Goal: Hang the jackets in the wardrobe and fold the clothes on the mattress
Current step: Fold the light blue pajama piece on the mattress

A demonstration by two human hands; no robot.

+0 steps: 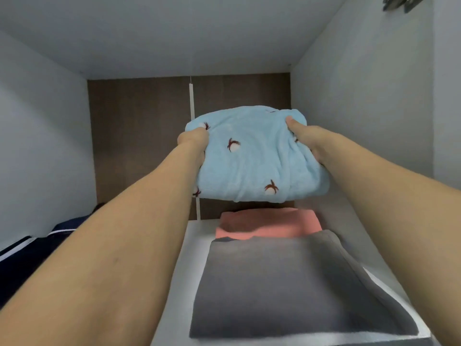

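I see both hands gripping a folded light-blue fleece garment (pixel 252 156) | left hand (pixel 193 142) clutches its left edge, right hand (pixel 305 138) its right | garment held in air above folded pink cloth (pixel 268 222) and grey cloth (pixel 287 285) on wardrobe shelf (pixel 189 248)

Both bare forearms reach forward and upward, nearly straight, converging toward the middle. The left hand (pixel 193 141) grips one side of a folded light blue cloth (pixel 252 158), fingers curled under it. The right hand (pixel 303 138) grips the opposite side, thumb pressed on top. Both hands sit at about the same height.
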